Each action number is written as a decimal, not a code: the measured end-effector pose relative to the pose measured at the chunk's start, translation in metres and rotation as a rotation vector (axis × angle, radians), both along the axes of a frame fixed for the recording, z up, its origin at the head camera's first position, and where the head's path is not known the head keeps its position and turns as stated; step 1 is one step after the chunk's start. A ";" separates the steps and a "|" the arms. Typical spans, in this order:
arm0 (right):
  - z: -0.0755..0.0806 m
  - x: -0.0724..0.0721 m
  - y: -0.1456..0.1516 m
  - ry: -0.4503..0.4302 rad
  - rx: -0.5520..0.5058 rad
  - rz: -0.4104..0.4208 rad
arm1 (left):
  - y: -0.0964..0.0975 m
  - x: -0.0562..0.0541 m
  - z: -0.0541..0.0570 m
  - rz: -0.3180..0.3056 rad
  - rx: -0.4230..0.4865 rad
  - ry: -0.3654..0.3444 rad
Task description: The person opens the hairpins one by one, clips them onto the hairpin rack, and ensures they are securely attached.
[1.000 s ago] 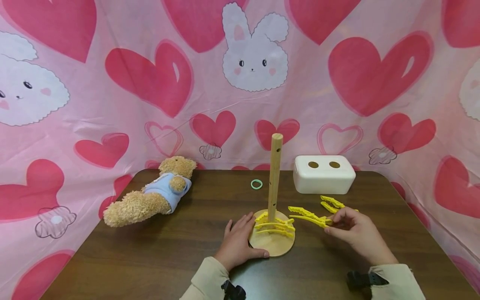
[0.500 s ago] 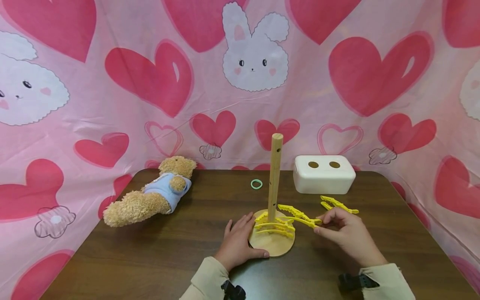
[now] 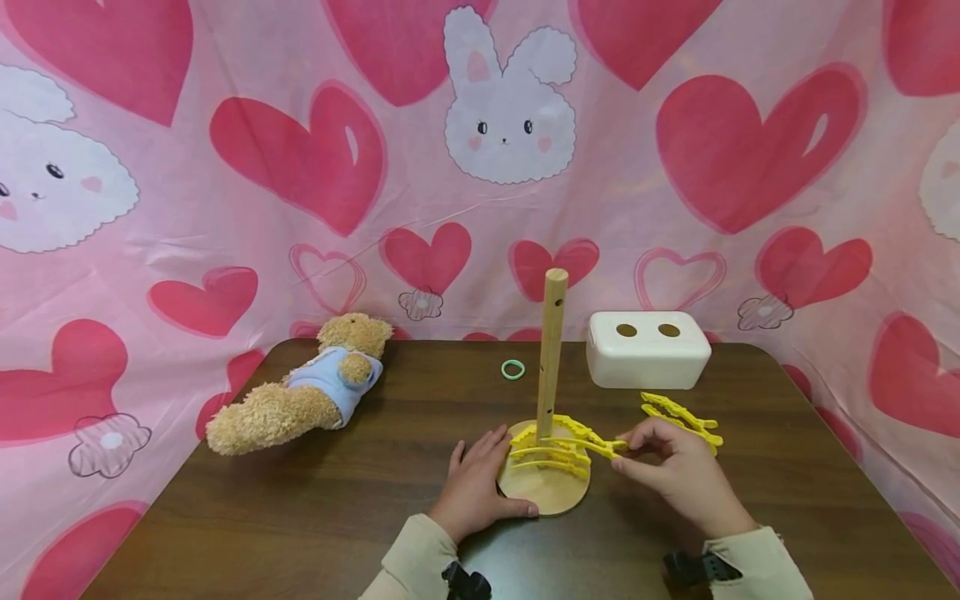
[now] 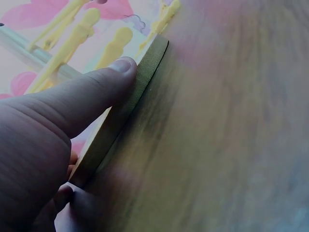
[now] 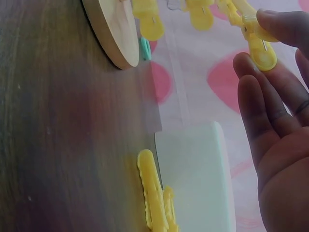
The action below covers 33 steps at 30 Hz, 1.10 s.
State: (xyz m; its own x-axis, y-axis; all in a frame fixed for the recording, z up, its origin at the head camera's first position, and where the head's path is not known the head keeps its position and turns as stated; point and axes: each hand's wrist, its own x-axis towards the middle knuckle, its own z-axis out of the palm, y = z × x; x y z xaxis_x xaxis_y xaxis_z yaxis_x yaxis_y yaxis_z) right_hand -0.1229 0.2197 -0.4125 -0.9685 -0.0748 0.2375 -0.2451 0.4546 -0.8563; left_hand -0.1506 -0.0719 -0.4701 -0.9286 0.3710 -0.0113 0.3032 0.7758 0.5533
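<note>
A wooden stand has an upright post (image 3: 551, 358) with small holes, on a round base (image 3: 551, 498). My left hand (image 3: 476, 483) holds that base by its left edge, thumb at the front; the left wrist view has the thumb (image 4: 104, 89) against the rim. Several yellow hair clips (image 3: 543, 463) are at the post's foot, low over the base. My right hand (image 3: 682, 475) pinches another yellow hair clip (image 3: 603, 447) by its tail end, between thumb and fingers. Its long arms are spread and reach to the post. In the right wrist view the squeezed tail (image 5: 263, 57) shows between the fingertips.
Loose yellow hair clips (image 3: 678, 410) lie behind my right hand. Further back stands a white box (image 3: 648, 362) with two round holes. A mint-green ring (image 3: 513, 369) lies behind the post. A teddy bear (image 3: 322, 387) in a blue shirt lies at the table's left.
My right hand has moved left with the hair clip, bringing its spread arms from right of the base up to the post. My left hand has stayed on the base.
</note>
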 end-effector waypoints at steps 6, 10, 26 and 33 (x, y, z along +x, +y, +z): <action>-0.005 -0.002 -0.006 0.040 0.006 0.013 | 0.001 0.001 0.002 -0.016 0.003 0.003; -0.008 -0.004 -0.010 0.064 0.022 0.017 | 0.002 0.001 0.003 -0.017 -0.001 -0.004; -0.009 -0.006 -0.024 0.134 0.024 -0.036 | 0.000 0.001 0.004 -0.017 -0.021 -0.012; -0.011 -0.006 -0.028 0.112 0.019 -0.052 | 0.000 0.000 0.003 -0.019 -0.019 -0.013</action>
State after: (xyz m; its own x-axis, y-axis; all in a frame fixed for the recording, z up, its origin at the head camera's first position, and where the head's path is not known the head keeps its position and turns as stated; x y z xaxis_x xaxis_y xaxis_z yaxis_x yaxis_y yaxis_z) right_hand -0.1288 0.1915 -0.4236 -0.9388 -0.0311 0.3432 -0.3143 0.4853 -0.8159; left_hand -0.1503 -0.0716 -0.4667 -0.9210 0.3883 -0.0307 0.3110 0.7805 0.5423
